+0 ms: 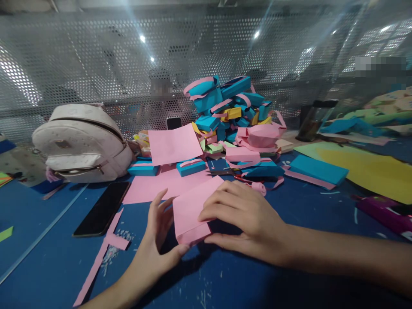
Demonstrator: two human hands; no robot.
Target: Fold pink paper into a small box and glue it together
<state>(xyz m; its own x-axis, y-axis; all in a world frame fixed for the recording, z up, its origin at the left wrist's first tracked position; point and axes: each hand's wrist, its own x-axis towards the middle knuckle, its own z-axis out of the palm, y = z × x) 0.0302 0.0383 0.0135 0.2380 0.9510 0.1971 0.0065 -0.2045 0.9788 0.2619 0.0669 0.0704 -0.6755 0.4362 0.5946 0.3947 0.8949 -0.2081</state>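
Note:
A small pink paper box [193,210] is tilted between my hands over the blue table. My right hand [244,214] grips it from the right, fingers across its top face and thumb low at the near side. At its left is my left hand [161,231], thumb against the near lower corner and the other fingers along the left side, the index finger raised. Just behind the box lies a flat pink sheet [141,189], with a second pink sheet [175,146] leaning above it. The box's underside is hidden.
A heap of blue, pink and yellow paper pieces [231,111] rises at the back. Around the work are a white backpack [80,146], a black phone [103,210], pink strips [99,257], a blue paper box [318,169], yellow sheets [370,167] and a purple case [383,214].

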